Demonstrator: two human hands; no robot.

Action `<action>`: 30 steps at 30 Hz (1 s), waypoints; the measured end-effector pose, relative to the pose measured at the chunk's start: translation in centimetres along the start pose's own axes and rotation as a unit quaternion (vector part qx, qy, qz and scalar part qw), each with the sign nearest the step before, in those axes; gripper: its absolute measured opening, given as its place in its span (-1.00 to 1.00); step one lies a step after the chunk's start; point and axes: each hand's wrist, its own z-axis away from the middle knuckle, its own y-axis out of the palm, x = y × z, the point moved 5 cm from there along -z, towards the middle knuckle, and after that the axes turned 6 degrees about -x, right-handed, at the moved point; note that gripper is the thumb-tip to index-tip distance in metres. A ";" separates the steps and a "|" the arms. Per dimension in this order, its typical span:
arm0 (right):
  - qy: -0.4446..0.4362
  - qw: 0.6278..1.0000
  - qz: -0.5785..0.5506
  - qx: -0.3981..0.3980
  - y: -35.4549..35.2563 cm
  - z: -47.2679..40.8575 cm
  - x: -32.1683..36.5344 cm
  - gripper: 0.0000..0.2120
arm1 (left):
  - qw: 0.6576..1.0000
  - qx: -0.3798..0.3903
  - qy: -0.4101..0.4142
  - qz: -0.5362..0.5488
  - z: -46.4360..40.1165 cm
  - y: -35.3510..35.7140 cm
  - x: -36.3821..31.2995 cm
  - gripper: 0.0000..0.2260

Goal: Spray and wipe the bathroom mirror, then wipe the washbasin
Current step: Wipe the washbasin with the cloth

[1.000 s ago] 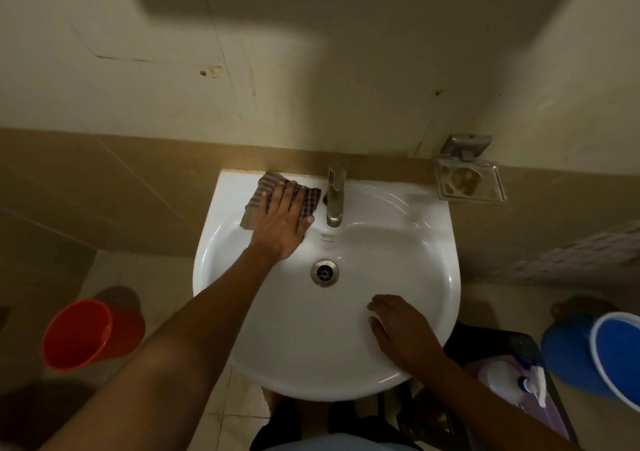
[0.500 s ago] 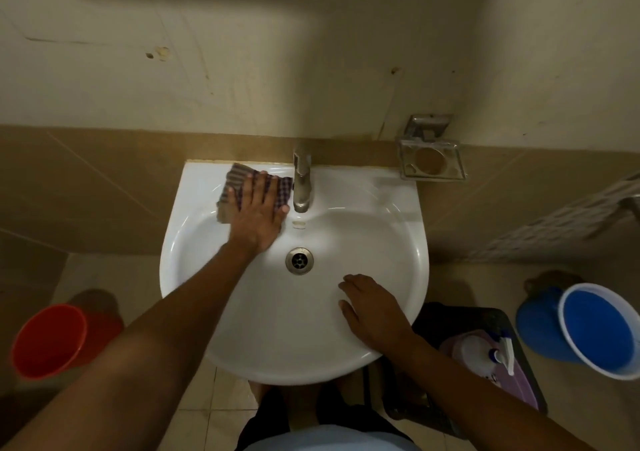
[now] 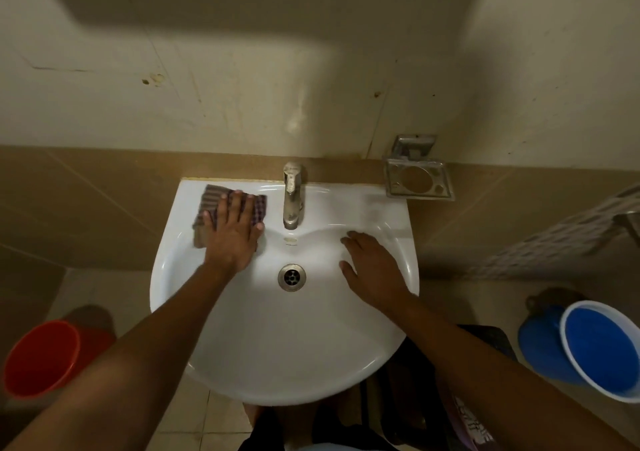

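A white washbasin [image 3: 277, 353] is fixed to the wall below me, with a metal tap [image 3: 293, 197] at its back and a drain [image 3: 292, 277] in the middle. My left hand [image 3: 233, 236] presses a checked cloth [image 3: 214, 201] flat on the basin's back left ledge, fingers straight. My right hand [image 3: 372, 267] lies flat on the bowl's right inner slope, holding nothing. No mirror is in view.
A metal soap holder [image 3: 417, 180] hangs on the wall right of the basin. A red bucket [image 3: 45, 357] stands on the floor at left, a blue bucket [image 3: 599, 350] at right. A dark stand [image 3: 433, 398] with purple items sits under my right arm.
My right hand has slid from the bowl's front right up to its right slope near the tap. My left hand stays on the cloth at the back left ledge. The view shifted.
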 end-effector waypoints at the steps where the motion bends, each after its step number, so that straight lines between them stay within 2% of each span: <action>1: -0.009 1.000 0.014 0.009 0.0 -0.9 -0.1 -0.51 | 1.000 0.002 0.020 0.016 0.5 0.3 -1.8 -0.38; 4: -0.015 0.998 0.039 0.045 -0.1 -2.5 -0.6 -0.43 | 0.996 0.000 0.059 0.062 1.9 1.0 -6.1 -0.39; 7: -0.020 0.995 0.058 0.073 -0.2 -2.8 -1.1 -0.41 | 0.994 -0.016 0.074 0.075 1.8 0.5 -5.4 -0.39; 10: -0.035 0.993 0.065 0.089 -0.3 -2.7 -1.9 -0.40 | 0.996 -0.055 0.019 0.061 0.7 -0.3 -0.5 -0.41; 13: -0.038 0.993 0.065 0.095 -0.2 -2.3 -2.4 -0.38 | 0.998 -0.051 -0.025 0.042 0.2 -0.4 1.8 -0.41; 20: -0.023 0.994 0.057 0.091 0.0 -2.4 -2.2 -0.40 | 0.990 -0.037 0.046 0.130 1.8 0.4 -6.6 -0.47; 24: -0.031 0.994 0.054 0.087 0.0 -2.3 -2.6 -0.39 | 0.993 -0.033 0.080 0.082 1.6 0.1 -5.2 -0.45; 27: -0.032 0.994 0.056 0.087 0.1 -2.3 -2.6 -0.38 | 0.997 -0.026 0.047 0.050 -0.7 -1.2 -1.5 -0.39; 30: -0.029 0.995 0.057 0.078 0.3 -2.2 -2.6 -0.37 | 0.999 -0.013 0.021 0.030 -2.7 -1.6 -0.2 -0.43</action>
